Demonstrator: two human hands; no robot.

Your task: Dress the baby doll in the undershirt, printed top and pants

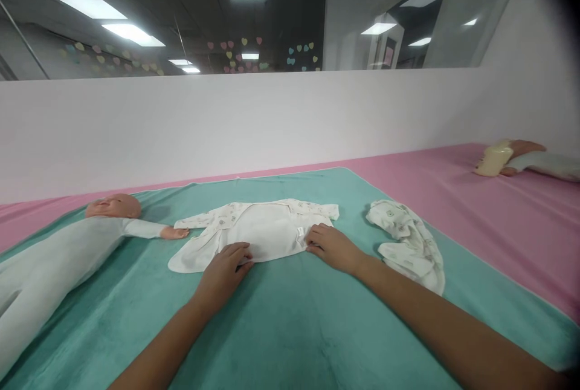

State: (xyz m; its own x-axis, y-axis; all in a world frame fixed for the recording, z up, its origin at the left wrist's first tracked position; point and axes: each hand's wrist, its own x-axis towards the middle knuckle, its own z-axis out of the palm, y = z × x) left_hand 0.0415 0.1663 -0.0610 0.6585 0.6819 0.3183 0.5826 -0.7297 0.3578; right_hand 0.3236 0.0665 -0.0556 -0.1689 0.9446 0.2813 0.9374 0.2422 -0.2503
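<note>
A small white baby top (267, 227) with a faint print lies spread flat on the teal blanket (281, 323). My left hand (225, 269) rests on its near left hem, fingers curled down onto the cloth. My right hand (330, 246) presses the near right edge, fingers bent against the fabric. A baby doll (67, 245) in a pale grey suit lies on its back at the left, one arm reaching toward the top's sleeve. A crumpled white printed garment (408, 242) lies to the right of my right hand.
The blanket covers a pink surface (498, 208) that runs along a white wall (272, 118). At the far right lie a baby bottle (493, 160) and part of another doll (539, 160). Glass with heart stickers runs above the wall.
</note>
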